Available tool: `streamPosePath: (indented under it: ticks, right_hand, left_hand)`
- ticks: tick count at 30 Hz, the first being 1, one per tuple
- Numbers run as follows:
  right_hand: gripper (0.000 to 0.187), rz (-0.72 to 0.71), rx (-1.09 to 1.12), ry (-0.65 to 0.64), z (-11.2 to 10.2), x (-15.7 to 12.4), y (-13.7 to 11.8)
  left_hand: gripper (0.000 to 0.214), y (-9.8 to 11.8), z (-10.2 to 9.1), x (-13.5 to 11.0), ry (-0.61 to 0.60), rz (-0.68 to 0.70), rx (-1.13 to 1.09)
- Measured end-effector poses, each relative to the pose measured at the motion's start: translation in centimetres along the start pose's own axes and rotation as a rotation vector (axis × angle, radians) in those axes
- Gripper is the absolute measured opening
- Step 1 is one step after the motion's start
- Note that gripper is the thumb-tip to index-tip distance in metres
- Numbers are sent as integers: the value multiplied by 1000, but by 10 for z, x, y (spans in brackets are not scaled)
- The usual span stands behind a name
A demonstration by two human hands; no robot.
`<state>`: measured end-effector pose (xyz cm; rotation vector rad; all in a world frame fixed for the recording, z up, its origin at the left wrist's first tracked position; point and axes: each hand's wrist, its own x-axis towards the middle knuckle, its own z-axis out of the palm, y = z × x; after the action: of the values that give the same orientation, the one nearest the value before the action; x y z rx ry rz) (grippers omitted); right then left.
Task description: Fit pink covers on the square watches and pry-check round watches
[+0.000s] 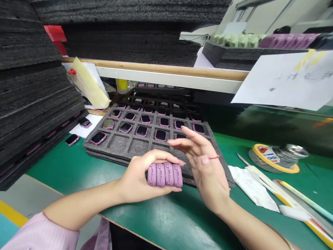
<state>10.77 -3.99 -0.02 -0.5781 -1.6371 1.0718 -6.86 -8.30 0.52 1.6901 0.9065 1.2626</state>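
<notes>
My left hand [142,177] is closed around a row of several purple watch cases [164,174], held side by side on edge above the green table. My right hand [201,161] hovers just right of them, fingers spread and empty, with a red thread round one finger. Behind both hands lies a dark grey foam tray [125,144] with square pockets. Most pockets hold purple-rimmed watch bodies [160,135] with black screens. The pockets in the near row are empty.
Tall stacks of grey foam trays [31,90] stand at the left. Loose watch bodies [72,139] lie beside them. A tape roll with a metal object [277,158], white wipes [251,184] and long flat strips [304,205] lie at the right. A paper sheet [286,81] hangs from the shelf.
</notes>
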Motion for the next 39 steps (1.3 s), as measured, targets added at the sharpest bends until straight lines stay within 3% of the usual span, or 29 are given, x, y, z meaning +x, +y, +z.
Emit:
streamPosePath:
  ticks: [7,10,18,23,28,30,34,36,39]
  right_hand:
    - [54,431,286,-180,1,4,4]
    - [59,516,295,-286,-2,3,4]
    - [74,393,174,-332,1,-1,6]
    - [92,289,25,-312,8,1,-3]
    - [104,271,-12,-250,12,-3,-13]
    - [106,225,-47,-226,12,-3,-15]
    - [109,-5,-258,-169,8,-3,-10]
    - [103,-178,-389,-195,7,-3,-5]
    - [90,-329,-539,-329,6,-1,-3]
  left_hand:
    - [40,-2,-1,0,1,90,124]
    - [42,-4,-1,-2,6,116,138]
    - [44,-9,1,-5,-18,137,132]
    - [49,-13,2,-3,-68,244,75]
    - [65,-23,0,-4,-29,365,189]
    - [83,-23,0,-5,-20,283,169]
    - [125,-12,2,-3,-84,-149,-173]
    - [108,-8,4,-1,-93,-317,-402]
    - [58,-9,8,2,-64,-470,-657]
